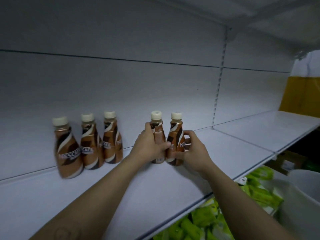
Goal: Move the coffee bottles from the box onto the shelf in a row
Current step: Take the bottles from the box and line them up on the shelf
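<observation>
Fingers of the left hand (149,147) grip one capped coffee bottle (158,135); those of the right hand (194,150) grip the neighbouring bottle (175,136). Three more bottles (90,146) stand leftward on the shelf (155,189).

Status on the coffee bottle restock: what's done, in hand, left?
Done: a row of three bottles stands at the left of the shelf. In hand: the left hand grips a fourth bottle and the right hand a fifth bottle, upright, side by side, with a gap to the row. Left: release them, probably closing that gap. The box is out of view, so the remaining count is unknown.
</observation>
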`<state>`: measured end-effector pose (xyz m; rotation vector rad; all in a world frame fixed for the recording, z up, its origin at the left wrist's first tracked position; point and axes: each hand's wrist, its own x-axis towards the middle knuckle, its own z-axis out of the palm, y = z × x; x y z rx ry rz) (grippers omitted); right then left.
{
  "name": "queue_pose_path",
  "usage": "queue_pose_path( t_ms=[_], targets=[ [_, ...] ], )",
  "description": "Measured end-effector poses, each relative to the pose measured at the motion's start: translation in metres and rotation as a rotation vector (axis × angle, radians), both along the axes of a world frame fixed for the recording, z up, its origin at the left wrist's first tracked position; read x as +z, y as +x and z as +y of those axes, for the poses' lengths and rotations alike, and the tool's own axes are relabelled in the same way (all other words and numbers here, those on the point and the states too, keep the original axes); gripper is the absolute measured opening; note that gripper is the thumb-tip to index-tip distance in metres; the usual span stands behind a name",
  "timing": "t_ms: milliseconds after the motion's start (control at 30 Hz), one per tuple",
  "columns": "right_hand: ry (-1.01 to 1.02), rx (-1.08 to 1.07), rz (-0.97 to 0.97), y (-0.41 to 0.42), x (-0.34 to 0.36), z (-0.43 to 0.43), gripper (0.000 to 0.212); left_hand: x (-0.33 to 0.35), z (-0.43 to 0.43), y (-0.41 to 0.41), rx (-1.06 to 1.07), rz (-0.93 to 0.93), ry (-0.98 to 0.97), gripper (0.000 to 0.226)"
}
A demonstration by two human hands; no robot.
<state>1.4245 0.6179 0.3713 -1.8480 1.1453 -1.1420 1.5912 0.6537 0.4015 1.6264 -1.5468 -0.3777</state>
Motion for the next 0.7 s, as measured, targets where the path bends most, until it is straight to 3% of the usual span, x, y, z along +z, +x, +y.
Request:
queue_pose_path(
  t_ms=[67, 200, 367, 467, 700],
  targets=[
    [0.006, 0.022, 0.006, 0.011, -0.001, -0.006, 0.071, 0.016, -0.007, 0.016, -0.003, 0.025, 0.051, 0.058],
    [0.013, 0.059, 0.034, 0.018, -0.003, -0.015, 0.071, 0.068, -0.013, 0.038, -0.016, -0.049, -0.023, 0.078],
    [0.017, 0.068, 0.081, 0.025, -0.002, -0.026, 0.068, 0.078, -0.025, 0.046, -0.071, -0.298, 0.015, 0.039],
    [0.016, 0.057, 0.109, 0.032, -0.002, -0.032, 0.069, 0.08, -0.029, 0.054, -0.087, -0.363, 0.007, 0.033],
    [0.048, 0.114, 0.076, 0.08, 0.002, -0.048, 0.068, 0.085, -0.031, 0.077, 0.255, -0.733, -0.082, 0.044]
  ],
)
